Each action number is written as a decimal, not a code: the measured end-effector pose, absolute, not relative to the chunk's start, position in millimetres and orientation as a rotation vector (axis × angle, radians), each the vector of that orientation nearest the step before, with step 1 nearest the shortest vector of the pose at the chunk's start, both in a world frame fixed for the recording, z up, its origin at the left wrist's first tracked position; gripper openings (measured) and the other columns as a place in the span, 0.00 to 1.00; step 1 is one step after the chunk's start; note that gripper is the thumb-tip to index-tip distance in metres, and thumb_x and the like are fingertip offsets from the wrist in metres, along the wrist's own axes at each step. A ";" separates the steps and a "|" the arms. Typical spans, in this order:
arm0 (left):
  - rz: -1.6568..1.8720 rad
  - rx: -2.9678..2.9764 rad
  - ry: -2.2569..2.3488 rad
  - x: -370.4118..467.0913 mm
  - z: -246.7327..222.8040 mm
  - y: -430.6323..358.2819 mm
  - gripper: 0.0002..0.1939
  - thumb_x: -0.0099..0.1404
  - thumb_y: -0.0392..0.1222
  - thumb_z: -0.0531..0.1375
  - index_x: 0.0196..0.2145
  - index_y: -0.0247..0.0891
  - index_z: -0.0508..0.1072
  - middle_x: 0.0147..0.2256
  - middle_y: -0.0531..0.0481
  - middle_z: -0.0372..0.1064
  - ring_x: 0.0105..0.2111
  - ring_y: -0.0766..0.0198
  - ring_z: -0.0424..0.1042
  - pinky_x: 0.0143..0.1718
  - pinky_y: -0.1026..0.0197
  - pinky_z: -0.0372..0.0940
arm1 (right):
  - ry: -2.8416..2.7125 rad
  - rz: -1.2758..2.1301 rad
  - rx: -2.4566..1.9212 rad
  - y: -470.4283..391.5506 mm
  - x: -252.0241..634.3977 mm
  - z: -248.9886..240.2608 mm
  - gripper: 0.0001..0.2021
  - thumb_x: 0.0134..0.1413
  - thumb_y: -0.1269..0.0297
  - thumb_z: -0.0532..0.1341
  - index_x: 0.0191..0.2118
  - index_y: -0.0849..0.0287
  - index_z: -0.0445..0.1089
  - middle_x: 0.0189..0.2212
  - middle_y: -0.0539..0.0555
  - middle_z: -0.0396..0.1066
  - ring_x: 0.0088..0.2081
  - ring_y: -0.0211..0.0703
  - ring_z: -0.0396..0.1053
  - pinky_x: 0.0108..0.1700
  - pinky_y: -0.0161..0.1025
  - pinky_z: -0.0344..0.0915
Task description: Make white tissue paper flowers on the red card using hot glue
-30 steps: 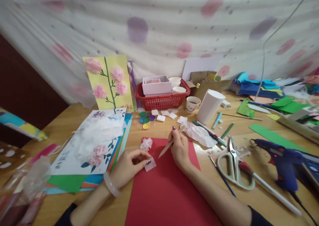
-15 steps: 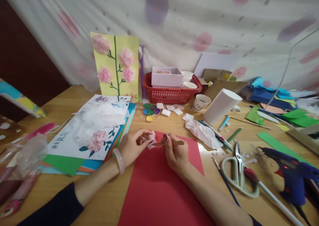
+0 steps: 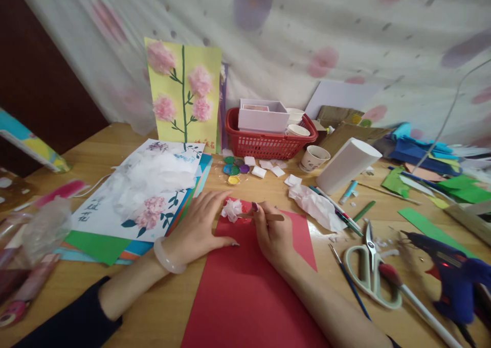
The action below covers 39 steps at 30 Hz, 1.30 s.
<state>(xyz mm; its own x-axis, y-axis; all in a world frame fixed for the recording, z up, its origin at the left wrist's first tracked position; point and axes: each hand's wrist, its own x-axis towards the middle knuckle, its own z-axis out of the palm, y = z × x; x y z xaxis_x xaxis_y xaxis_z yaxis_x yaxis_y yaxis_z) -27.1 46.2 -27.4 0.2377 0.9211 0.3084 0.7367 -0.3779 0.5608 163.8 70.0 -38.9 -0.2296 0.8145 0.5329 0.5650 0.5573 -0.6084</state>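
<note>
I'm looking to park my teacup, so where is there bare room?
The red sheet is bare at its near end, below the right hand. The wooden table shows between that sheet and the left sleeve, and left of the yellow picture. The right side is crowded: scissors, blue brush, glue gun.

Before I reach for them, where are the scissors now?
Head view, right side: the scissors lie on the table between the blue brush and the glue gun.
</note>
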 end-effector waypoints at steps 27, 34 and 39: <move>0.593 2.274 1.623 -28.3 -28.1 40.6 0.45 0.51 0.54 0.70 0.62 0.42 0.57 0.58 0.39 0.64 0.58 0.44 0.60 0.56 0.44 0.54 | -0.854 1.166 -1.192 96.3 166.7 -33.4 0.20 0.51 0.44 0.59 0.24 0.57 0.65 0.11 0.44 0.59 0.13 0.35 0.55 0.17 0.33 0.50; 1.176 2.499 1.803 -67.5 -2.5 55.2 0.07 0.67 0.38 0.55 0.37 0.42 0.74 0.35 0.50 0.76 0.39 0.57 0.72 0.45 0.52 0.60 | -0.883 1.159 -1.170 96.7 166.8 -35.1 0.18 0.48 0.47 0.61 0.24 0.58 0.66 0.11 0.44 0.59 0.14 0.34 0.55 0.18 0.33 0.50; 1.067 2.621 2.313 -95.9 -1.3 77.3 0.09 0.65 0.40 0.61 0.43 0.42 0.77 0.52 0.40 0.69 0.53 0.43 0.63 0.50 0.40 0.52 | -0.858 1.160 -1.164 97.3 166.5 -35.2 0.18 0.48 0.46 0.60 0.23 0.57 0.66 0.11 0.44 0.58 0.14 0.35 0.55 0.18 0.34 0.50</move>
